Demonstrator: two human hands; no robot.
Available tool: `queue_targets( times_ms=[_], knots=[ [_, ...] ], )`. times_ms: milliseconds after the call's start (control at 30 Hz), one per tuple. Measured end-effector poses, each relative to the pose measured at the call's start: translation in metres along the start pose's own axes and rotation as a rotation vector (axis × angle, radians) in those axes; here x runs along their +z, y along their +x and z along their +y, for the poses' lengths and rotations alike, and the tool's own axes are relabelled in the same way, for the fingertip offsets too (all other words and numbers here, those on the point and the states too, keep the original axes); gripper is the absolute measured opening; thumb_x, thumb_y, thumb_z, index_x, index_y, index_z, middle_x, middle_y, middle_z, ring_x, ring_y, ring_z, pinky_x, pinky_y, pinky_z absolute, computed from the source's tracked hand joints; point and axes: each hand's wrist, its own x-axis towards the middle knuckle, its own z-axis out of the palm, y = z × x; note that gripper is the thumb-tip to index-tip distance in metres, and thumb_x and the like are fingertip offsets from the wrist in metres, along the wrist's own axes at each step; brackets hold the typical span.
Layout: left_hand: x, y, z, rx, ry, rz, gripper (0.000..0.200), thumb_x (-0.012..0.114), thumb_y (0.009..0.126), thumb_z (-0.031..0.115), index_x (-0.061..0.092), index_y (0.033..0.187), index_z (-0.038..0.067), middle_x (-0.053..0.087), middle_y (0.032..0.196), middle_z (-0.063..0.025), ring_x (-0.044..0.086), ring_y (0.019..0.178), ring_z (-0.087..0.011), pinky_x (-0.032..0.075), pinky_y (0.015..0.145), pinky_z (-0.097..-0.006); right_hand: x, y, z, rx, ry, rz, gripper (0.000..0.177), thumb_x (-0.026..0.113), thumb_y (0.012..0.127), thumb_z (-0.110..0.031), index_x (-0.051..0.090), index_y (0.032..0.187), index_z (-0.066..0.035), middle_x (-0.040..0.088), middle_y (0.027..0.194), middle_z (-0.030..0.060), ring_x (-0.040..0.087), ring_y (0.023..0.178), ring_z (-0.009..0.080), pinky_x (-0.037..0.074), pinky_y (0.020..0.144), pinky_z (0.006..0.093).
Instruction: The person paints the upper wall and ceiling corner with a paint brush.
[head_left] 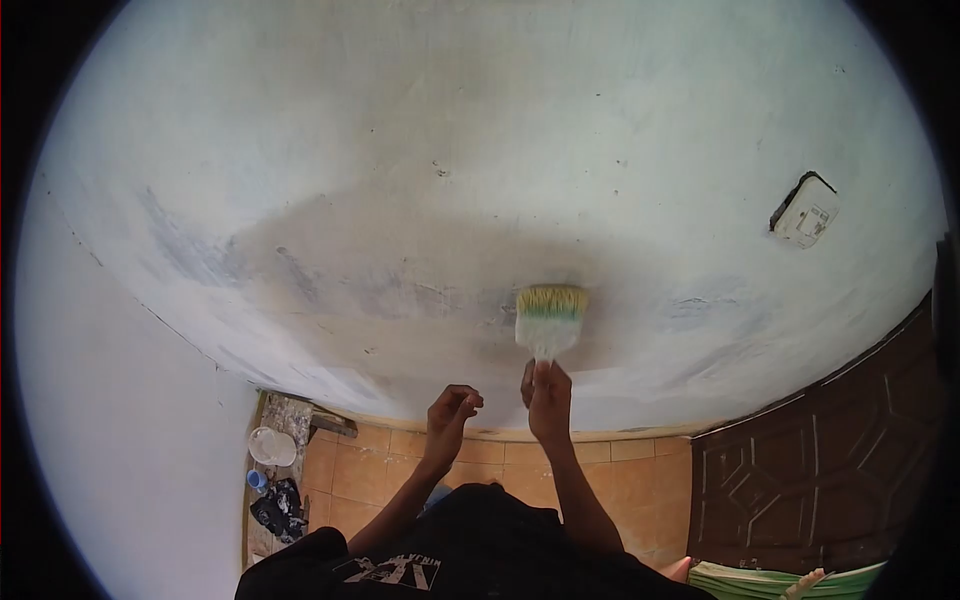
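Yellow and green bristles (552, 299) are topping the brush (549, 332), which the right hand (548, 402) is gripping by its handle, the head pointing up before the pale wall (500, 130); whether they are touching it I cannot tell. Just left of that, the left hand (452, 410) is curling loosely; whether it is holding anything small I cannot tell. 1 white fitting (808, 214) is sitting tilted at upper right. At lower left, 1 tub (272, 447) and 1 blue cup (257, 480) are standing near 1 black bundle (280, 512). Orange tiles (350, 468) are showing below, and 1 brown door (795, 480) is standing at right.
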Motion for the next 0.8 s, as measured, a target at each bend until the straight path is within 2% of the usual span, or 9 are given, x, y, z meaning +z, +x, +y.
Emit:
queue_targets(
  times_ms=[67, 167, 200, 300, 433, 500, 633, 700, 800],
  knots=[
    [0.001, -0.001, 0.002, -0.009, 0.015, -0.005, 0.014, 0.056, 0.096, 0.019, 0.057, 0.101, 0.006, 0.061, 0.094, -0.0015, 0.057, 0.093, -0.0109, 0.045, 0.082, -0.0278, -0.001, 0.012, 0.004, -0.018, -0.023, 0.003, 0.047, 0.040, 0.100, -0.047, 0.042, 0.074, -0.008, 0.035, 0.058, -0.0046, 0.032, 0.051, 0.0054, 0.027, 0.046, 0.0234],
    [0.004, 0.001, 0.004, 0.026, -0.012, -0.012, 0.015, 0.057, 0.096, 0.020, 0.057, 0.101, 0.006, 0.061, 0.094, -0.0016, 0.057, 0.092, -0.0107, 0.045, 0.082, -0.0278, -0.007, -0.004, 0.063, -0.067, -0.104, 0.011, 0.046, 0.037, 0.102, -0.043, 0.039, 0.069, -0.010, 0.032, 0.055, -0.0057, 0.029, 0.045, 0.0038, 0.023, 0.041, 0.0230],
    [0.004, 0.001, 0.006, 0.035, -0.011, -0.012, 0.015, 0.057, 0.096, 0.020, 0.057, 0.101, 0.006, 0.061, 0.094, -0.0016, 0.057, 0.092, -0.0107, 0.045, 0.081, -0.0278, -0.014, -0.013, 0.086, -0.007, -0.141, -0.004, 0.046, 0.037, 0.102, -0.042, 0.039, 0.069, -0.010, 0.032, 0.054, -0.0056, 0.029, 0.044, 0.0040, 0.024, 0.042, 0.0231],
    [0.005, 0.005, 0.010, 0.067, -0.001, -0.003, 0.015, 0.057, 0.096, 0.020, 0.057, 0.101, 0.005, 0.061, 0.094, -0.0017, 0.057, 0.092, -0.0107, 0.045, 0.081, -0.0279, -0.014, -0.039, 0.071, 0.107, -0.218, 0.046, 0.046, 0.036, 0.103, -0.041, 0.038, 0.068, -0.010, 0.033, 0.053, -0.0052, 0.029, 0.044, 0.0041, 0.024, 0.041, 0.0227],
    [0.004, 0.000, 0.007, 0.034, 0.041, -0.002, 0.017, 0.055, 0.096, 0.022, 0.057, 0.100, 0.006, 0.061, 0.095, -0.0030, 0.058, 0.093, -0.0121, 0.046, 0.082, -0.0293, -0.003, -0.014, 0.008, -0.053, -0.144, -0.015, 0.052, 0.040, 0.099, -0.049, 0.045, 0.073, -0.005, 0.040, 0.057, -0.0022, 0.036, 0.052, 0.0077, 0.030, 0.047, 0.0268],
    [0.006, 0.001, 0.007, 0.022, 0.046, -0.015, 0.017, 0.055, 0.096, 0.022, 0.057, 0.100, 0.006, 0.061, 0.095, -0.0030, 0.058, 0.093, -0.0120, 0.046, 0.082, -0.0293, 0.000, 0.014, -0.007, -0.059, -0.087, -0.036, 0.051, 0.040, 0.099, -0.049, 0.045, 0.073, -0.005, 0.040, 0.057, -0.0020, 0.036, 0.052, 0.0077, 0.030, 0.047, 0.0268],
    [0.004, 0.002, 0.005, 0.015, 0.036, -0.022, 0.015, 0.056, 0.096, 0.019, 0.057, 0.102, 0.005, 0.061, 0.095, -0.0019, 0.057, 0.093, -0.0106, 0.045, 0.081, -0.0279, 0.000, 0.015, 0.032, -0.174, -0.160, 0.055, 0.048, 0.037, 0.102, -0.043, 0.038, 0.067, -0.010, 0.033, 0.052, -0.0052, 0.029, 0.044, 0.0038, 0.022, 0.041, 0.0233],
    [0.001, 0.002, 0.003, 0.021, 0.023, -0.025, 0.015, 0.056, 0.096, 0.019, 0.057, 0.102, 0.005, 0.061, 0.095, -0.0020, 0.057, 0.093, -0.0107, 0.045, 0.082, -0.0280, -0.009, -0.013, 0.081, -0.078, -0.214, 0.066, 0.048, 0.037, 0.102, -0.043, 0.038, 0.067, -0.010, 0.033, 0.052, -0.0051, 0.029, 0.044, 0.0040, 0.022, 0.041, 0.0234],
    [-0.007, 0.004, 0.005, 0.037, 0.021, -0.030, 0.016, 0.057, 0.096, 0.020, 0.057, 0.102, 0.005, 0.061, 0.095, -0.0021, 0.057, 0.093, -0.0113, 0.045, 0.082, -0.0283, -0.004, -0.036, 0.071, 0.058, -0.147, 0.047, 0.050, 0.039, 0.100, -0.046, 0.043, 0.070, -0.007, 0.037, 0.055, -0.0025, 0.034, 0.049, 0.0069, 0.028, 0.046, 0.0255]
  ],
)
